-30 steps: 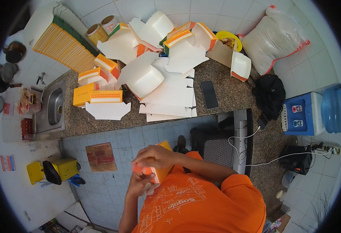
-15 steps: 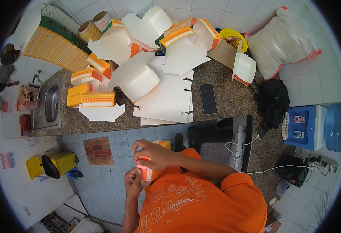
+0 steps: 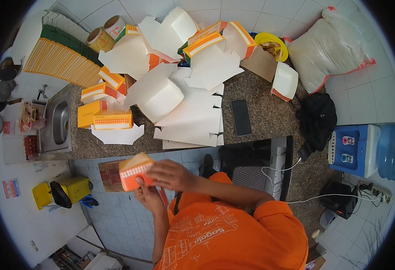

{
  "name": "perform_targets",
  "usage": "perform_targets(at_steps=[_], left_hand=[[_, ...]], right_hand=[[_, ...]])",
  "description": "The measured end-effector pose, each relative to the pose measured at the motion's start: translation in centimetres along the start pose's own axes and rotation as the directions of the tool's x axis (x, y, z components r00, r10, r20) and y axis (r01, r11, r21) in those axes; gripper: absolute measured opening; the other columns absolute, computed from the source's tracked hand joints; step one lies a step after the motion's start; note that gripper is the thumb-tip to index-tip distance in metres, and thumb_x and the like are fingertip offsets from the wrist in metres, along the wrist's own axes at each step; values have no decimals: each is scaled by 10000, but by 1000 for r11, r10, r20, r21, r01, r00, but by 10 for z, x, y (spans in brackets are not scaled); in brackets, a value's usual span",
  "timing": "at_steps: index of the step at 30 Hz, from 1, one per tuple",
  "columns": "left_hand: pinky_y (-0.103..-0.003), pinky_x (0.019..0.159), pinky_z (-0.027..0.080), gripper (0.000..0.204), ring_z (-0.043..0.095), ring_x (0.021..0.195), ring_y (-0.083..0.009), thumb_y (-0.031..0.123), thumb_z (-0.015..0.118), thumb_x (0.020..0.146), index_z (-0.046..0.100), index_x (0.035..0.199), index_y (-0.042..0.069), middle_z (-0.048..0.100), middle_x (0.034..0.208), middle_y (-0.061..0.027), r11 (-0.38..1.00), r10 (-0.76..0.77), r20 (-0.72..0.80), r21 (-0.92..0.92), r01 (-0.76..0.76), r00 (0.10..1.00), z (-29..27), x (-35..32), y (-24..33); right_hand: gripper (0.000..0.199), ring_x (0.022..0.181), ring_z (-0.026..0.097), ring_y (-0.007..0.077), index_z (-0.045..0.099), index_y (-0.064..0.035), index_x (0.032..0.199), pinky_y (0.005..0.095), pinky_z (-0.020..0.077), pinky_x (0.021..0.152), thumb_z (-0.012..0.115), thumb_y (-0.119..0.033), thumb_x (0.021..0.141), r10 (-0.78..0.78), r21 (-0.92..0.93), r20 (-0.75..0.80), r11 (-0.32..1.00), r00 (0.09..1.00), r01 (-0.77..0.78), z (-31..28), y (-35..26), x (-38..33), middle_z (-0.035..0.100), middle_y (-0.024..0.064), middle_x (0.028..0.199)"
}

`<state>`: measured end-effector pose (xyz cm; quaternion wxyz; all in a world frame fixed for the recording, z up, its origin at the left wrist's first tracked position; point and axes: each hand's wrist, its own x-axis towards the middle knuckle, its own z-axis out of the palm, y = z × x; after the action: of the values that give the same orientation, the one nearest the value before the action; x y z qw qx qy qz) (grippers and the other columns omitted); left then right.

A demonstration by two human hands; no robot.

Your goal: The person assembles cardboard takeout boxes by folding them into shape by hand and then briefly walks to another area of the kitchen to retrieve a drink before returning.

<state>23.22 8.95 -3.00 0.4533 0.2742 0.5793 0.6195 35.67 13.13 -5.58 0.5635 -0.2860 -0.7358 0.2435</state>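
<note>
Orange-and-white carton (image 3: 134, 171) sits in mid-air below the worktop (image 3: 260, 117) edge, gripped from both sides: the left hand (image 3: 147, 194) clasps it from beneath, the right hand (image 3: 172, 173) closes over its right end. Its long axis runs left to right. Beyond, flat white blanks (image 3: 193, 121), a dark phone (image 3: 241, 117) and a sink (image 3: 59, 121) crowd the speckled stone top.
</note>
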Motion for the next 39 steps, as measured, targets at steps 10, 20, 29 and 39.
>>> perform_targets(at_steps=[10,20,29,39], left_hand=[[-374,992,468,403,549,1177,-218,317,482,1054,472,1291,-9,534,1292,-145,980,189,146,-96,-176,971,-7,26,-4],[-383,994,467,608,590,1144,-227,450,483,1028,488,1352,-65,586,1278,-182,997,46,514,-82,-4,857,-22,22,24],[-414,949,503,837,640,1080,-252,432,784,799,453,1420,-20,625,1247,-139,995,95,610,-77,-61,787,-53,53,75],[-398,924,511,790,639,1022,-220,137,869,607,548,1315,-4,670,1110,-62,835,-378,316,523,172,870,-63,20,61]], right_hand=[[298,1125,616,269,713,-46,1113,392,521,967,753,-123,828,14,124,90,992,996,-25,-17,8,28,693,74,1134],[384,961,638,266,582,-80,897,354,503,793,857,-216,666,171,50,-98,985,980,-166,-41,0,60,644,58,1088],[335,755,603,194,550,-69,878,314,467,687,803,-171,683,108,491,416,809,903,-323,-67,6,98,613,38,832],[488,1148,589,182,458,-5,1373,337,470,961,529,-343,1029,676,741,-54,520,735,-425,-47,-25,15,612,153,1260]])
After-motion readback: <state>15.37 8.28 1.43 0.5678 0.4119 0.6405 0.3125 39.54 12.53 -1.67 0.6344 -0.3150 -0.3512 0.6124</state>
